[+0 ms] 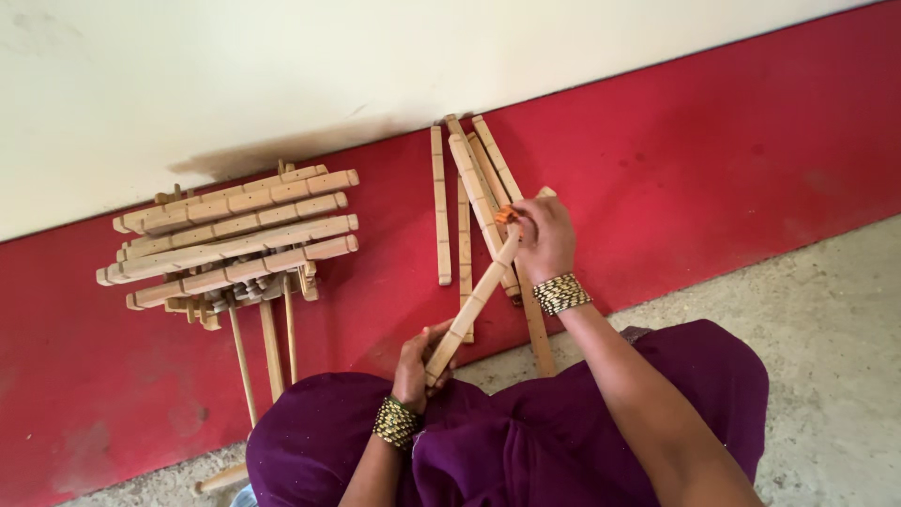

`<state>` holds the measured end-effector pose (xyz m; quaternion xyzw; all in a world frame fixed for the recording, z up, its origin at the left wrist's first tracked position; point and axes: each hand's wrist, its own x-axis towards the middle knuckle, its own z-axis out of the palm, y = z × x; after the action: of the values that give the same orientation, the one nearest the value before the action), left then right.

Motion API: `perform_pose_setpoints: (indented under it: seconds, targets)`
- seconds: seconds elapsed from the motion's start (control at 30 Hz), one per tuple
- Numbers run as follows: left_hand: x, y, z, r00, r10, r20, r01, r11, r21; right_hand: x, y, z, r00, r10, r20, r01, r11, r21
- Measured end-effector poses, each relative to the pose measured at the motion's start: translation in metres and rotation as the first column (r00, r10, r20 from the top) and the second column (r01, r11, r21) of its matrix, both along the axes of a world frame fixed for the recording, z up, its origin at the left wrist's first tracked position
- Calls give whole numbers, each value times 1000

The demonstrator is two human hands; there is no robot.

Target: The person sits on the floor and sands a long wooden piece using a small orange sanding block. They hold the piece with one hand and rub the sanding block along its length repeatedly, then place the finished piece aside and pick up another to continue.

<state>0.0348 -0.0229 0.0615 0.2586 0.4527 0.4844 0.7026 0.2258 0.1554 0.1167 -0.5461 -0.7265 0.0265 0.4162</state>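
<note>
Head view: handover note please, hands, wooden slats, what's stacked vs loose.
Left hand: gripping the lower end of one wooden slat, at the lap.
Right hand: at the slat's upper end, fingers pinching a small orange piece against it.
Stacked: pile of slats to the left, on the red floor by the wall.
Loose: several slats leaning at the wall behind the held one.
Cannot tell which are finished.

Five long wooden slats (230, 246) are lying stacked at nine o'clock. About five loose wooden sticks (439, 202) are leaning at twelve o'clock, and one stick (474, 300) is being held.
</note>
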Motion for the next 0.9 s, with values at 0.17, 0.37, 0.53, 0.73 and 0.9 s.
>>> perform_pose_setpoints:
  seconds: [0.17,0.37,0.53,0.73,0.9]
  targets:
    - [-1,3,-14,995,101,5,-101,995,-6,-26,-24,-17,976,216,4,-212,965,-154]
    - [-13,6,-49,957,284,-49,-288,954,-87,-70,-121,-25,773,621,128,-622,782,-40]
    - [-11,-1,-40,989,135,66,-133,991,-31,-59,-89,-24,788,597,148,-595,801,-62]
    - [-5,0,-1,998,1,56,1,1000,-31,4,10,-22,998,57,34,-54,996,-76]
    - [-7,-1,-4,998,-34,51,34,999,-17,14,10,-14,994,-4,114,8,999,-39]
